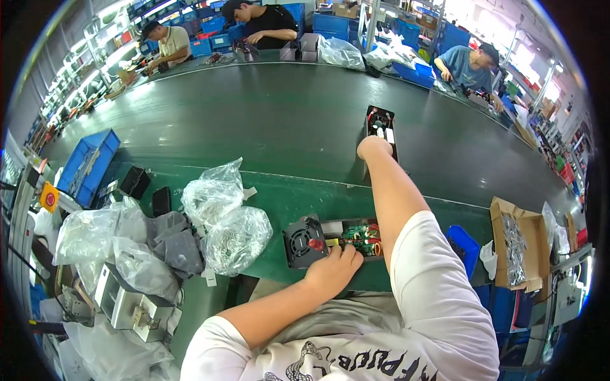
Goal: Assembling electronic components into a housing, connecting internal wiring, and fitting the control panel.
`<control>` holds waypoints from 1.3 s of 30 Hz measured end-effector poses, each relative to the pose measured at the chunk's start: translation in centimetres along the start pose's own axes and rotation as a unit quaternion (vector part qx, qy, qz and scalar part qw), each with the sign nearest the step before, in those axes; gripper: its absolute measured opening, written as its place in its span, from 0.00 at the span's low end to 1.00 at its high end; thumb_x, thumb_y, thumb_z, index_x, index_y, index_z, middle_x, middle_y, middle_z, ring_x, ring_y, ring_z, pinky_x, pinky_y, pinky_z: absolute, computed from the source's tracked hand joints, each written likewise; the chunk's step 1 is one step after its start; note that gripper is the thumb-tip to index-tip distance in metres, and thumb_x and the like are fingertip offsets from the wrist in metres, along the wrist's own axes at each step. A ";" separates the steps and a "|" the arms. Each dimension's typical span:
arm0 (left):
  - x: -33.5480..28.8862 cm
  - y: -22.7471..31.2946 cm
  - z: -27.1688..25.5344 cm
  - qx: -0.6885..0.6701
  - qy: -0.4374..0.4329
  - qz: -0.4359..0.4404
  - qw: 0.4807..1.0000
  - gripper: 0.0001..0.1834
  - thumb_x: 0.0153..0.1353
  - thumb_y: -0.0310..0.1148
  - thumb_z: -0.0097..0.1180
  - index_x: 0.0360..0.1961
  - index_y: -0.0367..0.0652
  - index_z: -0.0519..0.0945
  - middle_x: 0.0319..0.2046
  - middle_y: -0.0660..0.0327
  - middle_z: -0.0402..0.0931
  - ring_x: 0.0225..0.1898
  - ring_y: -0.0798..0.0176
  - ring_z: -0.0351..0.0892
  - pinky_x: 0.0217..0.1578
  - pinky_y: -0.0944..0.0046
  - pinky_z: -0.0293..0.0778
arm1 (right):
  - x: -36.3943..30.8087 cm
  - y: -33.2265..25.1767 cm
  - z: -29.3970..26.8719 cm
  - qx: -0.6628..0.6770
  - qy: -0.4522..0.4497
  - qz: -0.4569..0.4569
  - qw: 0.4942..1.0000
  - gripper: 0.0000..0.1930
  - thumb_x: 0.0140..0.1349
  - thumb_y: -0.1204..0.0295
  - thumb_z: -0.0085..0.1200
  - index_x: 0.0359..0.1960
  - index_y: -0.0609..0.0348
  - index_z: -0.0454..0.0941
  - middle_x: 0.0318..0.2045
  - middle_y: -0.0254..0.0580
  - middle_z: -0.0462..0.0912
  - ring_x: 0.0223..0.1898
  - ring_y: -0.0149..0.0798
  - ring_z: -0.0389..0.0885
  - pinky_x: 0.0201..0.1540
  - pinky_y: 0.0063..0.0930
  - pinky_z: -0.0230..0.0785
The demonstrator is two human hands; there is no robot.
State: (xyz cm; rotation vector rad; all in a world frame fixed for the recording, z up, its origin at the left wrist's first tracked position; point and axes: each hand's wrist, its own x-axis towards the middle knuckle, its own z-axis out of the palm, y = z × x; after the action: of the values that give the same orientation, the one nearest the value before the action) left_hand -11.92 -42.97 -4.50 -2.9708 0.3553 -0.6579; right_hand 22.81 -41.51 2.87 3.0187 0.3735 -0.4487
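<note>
On the belt ahead of me stands a black open-topped electronics case (380, 120) with white and red parts inside. My right hand (375, 147) reaches out and is closed on its near end; the fingertips are partly hidden. Close to my body lies a second case (333, 227), open, with a green circuit board (361, 237) showing copper coils inside. A black fan panel (306, 242) with something red on it sits at its left end. My left hand (333, 270) is bent over the near edge of this case, fingers curled against it beside the board.
Clear plastic bags (223, 213) of small parts and a blue bin (89, 166) are at left. To the right are a small blue tray (462, 251) and a cardboard box (518, 247) of metal pieces. Several people work across the wide dark belt (254, 120).
</note>
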 end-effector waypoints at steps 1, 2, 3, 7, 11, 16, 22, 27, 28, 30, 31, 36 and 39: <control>0.4 -0.8 0.1 -0.015 -0.018 -0.002 1.000 0.15 0.57 0.34 0.56 0.46 0.45 0.75 0.41 0.59 0.73 0.40 0.56 0.78 0.42 0.61 0.79 | 0.7 0.6 0.2 0.001 0.001 0.003 1.000 0.20 0.69 0.64 0.54 0.60 0.52 0.83 0.63 0.43 0.82 0.63 0.49 0.80 0.58 0.44 0.76; 0.9 -1.5 0.2 -0.030 -0.034 -0.004 0.999 0.14 0.58 0.33 0.56 0.46 0.44 0.75 0.42 0.58 0.74 0.41 0.56 0.79 0.44 0.62 0.79 | 1.4 1.3 0.4 0.007 0.028 0.010 1.000 0.19 0.69 0.63 0.54 0.58 0.52 0.84 0.61 0.44 0.83 0.62 0.48 0.82 0.58 0.43 0.76; 1.5 -2.1 0.3 -0.035 -0.037 -0.005 0.999 0.11 0.59 0.33 0.55 0.43 0.46 0.76 0.41 0.59 0.74 0.41 0.55 0.80 0.45 0.59 0.80 | 2.1 2.4 0.3 0.014 0.057 0.018 0.998 0.19 0.69 0.63 0.53 0.57 0.52 0.85 0.59 0.45 0.84 0.60 0.48 0.83 0.57 0.42 0.77; 3.6 -5.2 2.5 -0.040 -0.012 0.001 0.999 0.09 0.61 0.36 0.56 0.42 0.47 0.76 0.39 0.58 0.73 0.39 0.53 0.78 0.46 0.51 0.77 | 2.9 7.3 -0.5 0.025 0.135 -0.017 0.990 0.19 0.69 0.59 0.52 0.53 0.53 0.86 0.58 0.47 0.84 0.58 0.48 0.84 0.58 0.42 0.77; 7.1 -8.0 4.8 -0.055 -0.038 0.028 0.997 0.11 0.65 0.40 0.57 0.41 0.47 0.75 0.40 0.57 0.73 0.42 0.50 0.77 0.48 0.49 0.76 | 3.4 14.0 -2.1 0.047 0.202 -0.016 0.978 0.24 0.65 0.50 0.58 0.49 0.60 0.86 0.51 0.55 0.86 0.54 0.55 0.84 0.57 0.47 0.76; 13.2 -13.0 6.8 -0.050 -0.038 0.057 0.996 0.14 0.62 0.43 0.60 0.42 0.47 0.77 0.43 0.59 0.74 0.47 0.52 0.76 0.52 0.50 0.75 | -3.2 22.7 -4.6 -0.005 0.325 -0.134 0.936 0.24 0.67 0.50 0.56 0.34 0.63 0.83 0.37 0.62 0.84 0.44 0.63 0.83 0.47 0.55 0.74; 24.5 -21.1 11.3 0.073 -0.078 0.127 0.986 0.25 0.58 0.51 0.66 0.50 0.46 0.79 0.49 0.59 0.76 0.54 0.52 0.76 0.53 0.52 0.74 | -21.8 27.6 -5.5 -0.059 0.304 -0.201 0.929 0.20 0.61 0.58 0.65 0.23 0.63 0.77 0.22 0.59 0.78 0.28 0.65 0.79 0.32 0.55 0.69; 30.3 -26.3 14.4 0.114 0.123 -0.147 0.975 0.17 0.62 0.38 0.59 0.52 0.50 0.78 0.50 0.60 0.77 0.55 0.52 0.77 0.51 0.51 0.76 | -28.9 28.2 -4.6 -0.138 0.252 -0.199 0.937 0.19 0.52 0.62 0.70 0.17 0.60 0.74 0.17 0.53 0.77 0.24 0.60 0.78 0.28 0.51 0.68; 30.8 -25.0 13.2 0.110 0.115 -0.142 0.977 0.17 0.62 0.38 0.59 0.52 0.50 0.78 0.50 0.60 0.77 0.55 0.52 0.77 0.51 0.51 0.76 | -29.5 28.6 -3.7 -0.134 0.245 -0.195 0.940 0.19 0.52 0.62 0.70 0.17 0.60 0.74 0.17 0.53 0.77 0.24 0.60 0.78 0.28 0.51 0.68; 31.5 -22.0 9.6 -0.026 0.015 -0.141 0.990 0.18 0.62 0.38 0.59 0.52 0.48 0.77 0.48 0.57 0.79 0.54 0.50 0.79 0.50 0.50 0.77 | -30.8 29.3 -2.0 -0.104 0.259 -0.245 0.929 0.19 0.49 0.62 0.71 0.14 0.56 0.72 0.16 0.48 0.76 0.21 0.55 0.77 0.28 0.46 0.67; 30.4 -20.0 7.9 -0.030 -0.016 -0.119 0.992 0.18 0.62 0.39 0.58 0.51 0.45 0.77 0.48 0.54 0.80 0.53 0.49 0.80 0.49 0.49 0.78 | -31.1 28.8 -1.7 -0.100 0.251 -0.255 0.928 0.19 0.48 0.63 0.71 0.14 0.54 0.72 0.15 0.44 0.76 0.21 0.51 0.77 0.30 0.42 0.67; 19.0 -13.0 3.2 -0.634 -0.146 -0.226 0.725 0.33 0.72 0.62 0.46 0.56 0.40 0.77 0.51 0.55 0.83 0.50 0.56 0.81 0.53 0.57 0.75 | -30.1 26.7 2.0 -0.146 0.238 -0.367 0.887 0.18 0.49 0.59 0.71 0.15 0.49 0.73 0.16 0.34 0.76 0.23 0.42 0.79 0.32 0.38 0.67; 8.4 -9.0 -0.6 -0.803 -0.180 -0.385 0.417 0.40 0.73 0.68 0.37 0.65 0.44 0.73 0.56 0.57 0.81 0.53 0.62 0.81 0.55 0.61 0.74 | -28.5 23.0 4.7 -0.134 0.231 -0.499 0.825 0.17 0.54 0.56 0.67 0.16 0.44 0.74 0.16 0.27 0.75 0.23 0.37 0.77 0.32 0.34 0.65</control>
State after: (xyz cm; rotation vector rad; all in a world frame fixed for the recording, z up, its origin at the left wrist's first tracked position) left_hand -2.87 -36.26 0.65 -4.6476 -1.4293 1.4631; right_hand 0.72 -70.77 7.49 2.3567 1.8689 0.3200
